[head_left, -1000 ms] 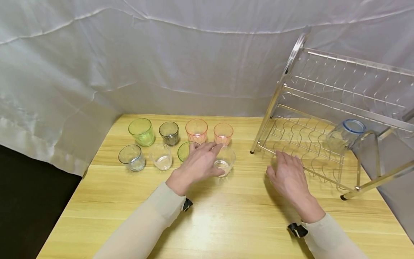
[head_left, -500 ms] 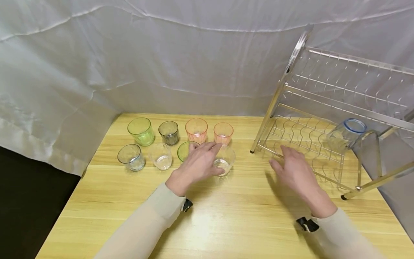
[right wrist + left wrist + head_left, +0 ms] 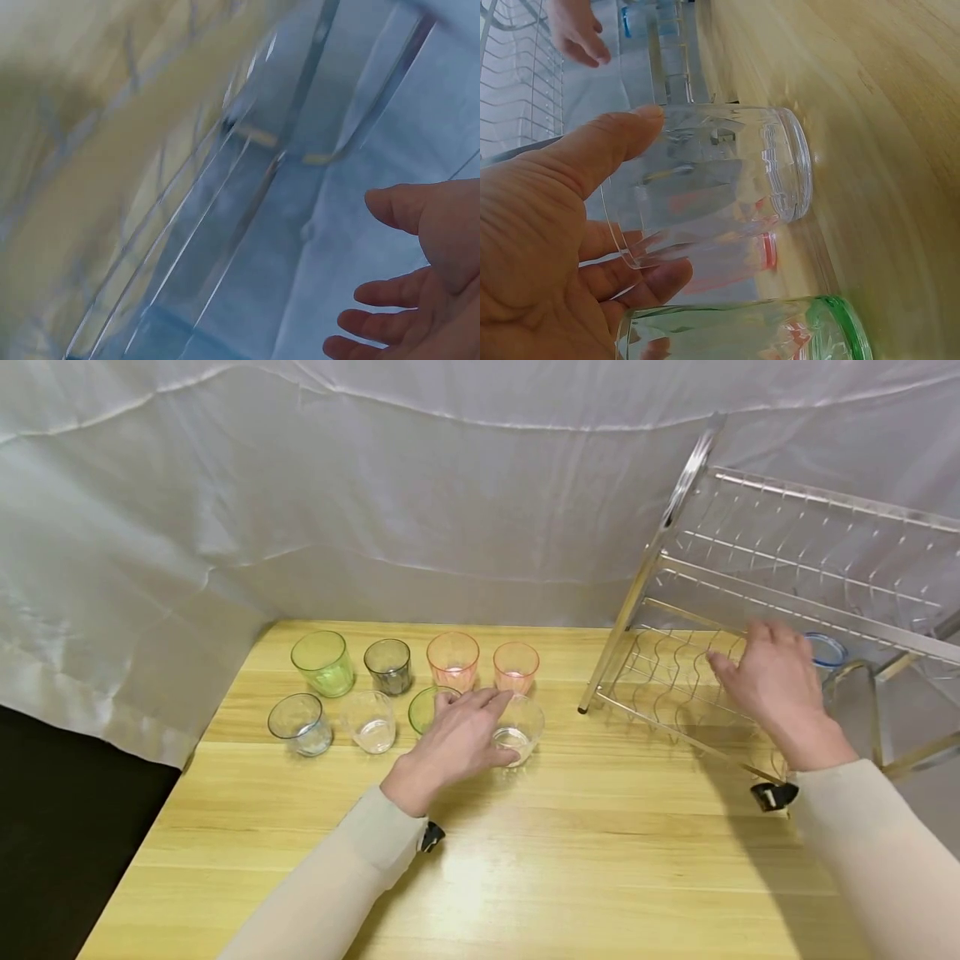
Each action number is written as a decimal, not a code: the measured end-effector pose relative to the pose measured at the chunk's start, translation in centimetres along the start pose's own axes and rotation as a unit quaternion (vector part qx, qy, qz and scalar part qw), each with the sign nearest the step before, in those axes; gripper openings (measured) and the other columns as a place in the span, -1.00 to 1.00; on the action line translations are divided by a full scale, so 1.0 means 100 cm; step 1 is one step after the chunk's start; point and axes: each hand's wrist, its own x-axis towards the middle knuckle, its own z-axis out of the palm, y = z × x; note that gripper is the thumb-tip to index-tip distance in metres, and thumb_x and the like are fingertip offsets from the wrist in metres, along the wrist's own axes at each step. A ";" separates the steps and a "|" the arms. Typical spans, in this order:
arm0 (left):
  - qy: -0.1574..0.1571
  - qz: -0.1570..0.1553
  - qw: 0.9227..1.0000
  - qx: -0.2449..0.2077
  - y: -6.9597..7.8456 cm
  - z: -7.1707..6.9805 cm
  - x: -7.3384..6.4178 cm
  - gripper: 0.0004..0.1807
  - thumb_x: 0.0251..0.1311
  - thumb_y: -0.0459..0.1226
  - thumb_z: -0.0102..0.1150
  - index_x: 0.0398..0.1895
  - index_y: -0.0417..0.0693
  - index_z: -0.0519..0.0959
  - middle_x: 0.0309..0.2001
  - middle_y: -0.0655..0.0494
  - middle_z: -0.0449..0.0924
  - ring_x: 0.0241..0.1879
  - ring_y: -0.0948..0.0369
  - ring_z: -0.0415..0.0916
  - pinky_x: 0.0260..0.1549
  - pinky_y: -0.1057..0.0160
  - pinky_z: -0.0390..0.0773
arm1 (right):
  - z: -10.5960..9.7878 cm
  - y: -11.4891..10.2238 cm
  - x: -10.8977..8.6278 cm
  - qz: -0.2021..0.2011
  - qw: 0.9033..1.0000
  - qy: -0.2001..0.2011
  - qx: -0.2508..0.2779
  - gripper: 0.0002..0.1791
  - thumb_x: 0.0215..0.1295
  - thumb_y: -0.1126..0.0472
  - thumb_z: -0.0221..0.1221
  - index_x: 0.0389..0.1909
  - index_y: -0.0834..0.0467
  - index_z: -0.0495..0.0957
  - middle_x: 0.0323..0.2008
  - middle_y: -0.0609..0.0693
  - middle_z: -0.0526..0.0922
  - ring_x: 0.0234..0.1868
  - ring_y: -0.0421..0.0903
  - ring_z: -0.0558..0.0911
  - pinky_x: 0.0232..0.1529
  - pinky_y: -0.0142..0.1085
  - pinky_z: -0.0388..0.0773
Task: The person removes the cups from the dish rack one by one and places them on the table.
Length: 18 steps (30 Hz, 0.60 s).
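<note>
My left hand (image 3: 453, 743) holds a clear glass (image 3: 527, 727) that stands upright on the table. In the left wrist view, the thumb lies on one side of this glass (image 3: 712, 165) and fingers on the other. Just beside these fingers stands a green glass (image 3: 735, 337), partly covered by the hand in the head view. Over the lower tier of a metal dish rack (image 3: 633, 602), my right hand (image 3: 780, 681) is raised with thumb and fingers apart, holding nothing. Behind it a blue-rimmed glass (image 3: 827, 650) rests in the rack, mostly hidden by the hand.
Left of the left hand stand a large green glass (image 3: 326, 664), a dark grey glass (image 3: 388, 668), a bluish glass (image 3: 302, 725) and another clear glass (image 3: 371, 724). Two pink glasses (image 3: 453, 660) stand behind it. A grey curtain (image 3: 465, 510) hangs behind the table (image 3: 540, 877).
My right hand has moved right and away from me, from the rack's front edge to over its lower tier near the blue-rimmed glass. The left hand has stayed on the clear glass.
</note>
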 end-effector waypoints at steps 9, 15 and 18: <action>0.004 0.003 1.000 0.001 -0.002 0.001 0.000 0.06 0.11 0.16 0.54 0.61 -0.01 0.30 0.52 -0.06 0.42 0.50 0.00 0.37 0.23 -0.09 0.31 | -0.010 0.051 0.034 0.079 0.995 -0.038 -0.056 0.29 0.49 -0.53 -0.25 0.50 0.69 -0.15 0.32 0.85 -0.01 0.38 0.76 -0.03 0.41 0.52 0.06; 0.006 0.003 1.000 0.001 -0.003 0.001 0.000 0.05 0.11 0.17 0.54 0.61 -0.01 0.30 0.51 -0.04 0.43 0.49 0.02 0.38 0.22 -0.07 0.31 | -0.011 0.068 0.042 0.123 0.989 -0.065 -0.055 0.29 0.45 -0.55 -0.28 0.50 0.67 -0.14 0.29 0.90 -0.07 0.35 0.84 -0.06 0.27 0.53 0.25; 0.006 0.005 1.000 0.002 -0.003 0.002 0.000 0.05 0.11 0.17 0.53 0.61 0.00 0.30 0.51 -0.02 0.43 0.49 0.03 0.38 0.20 -0.06 0.31 | -0.010 0.070 0.045 0.128 0.987 -0.070 -0.060 0.26 0.47 -0.50 -0.24 0.47 0.70 -0.10 0.27 0.90 -0.06 0.31 0.86 -0.03 0.23 0.52 0.29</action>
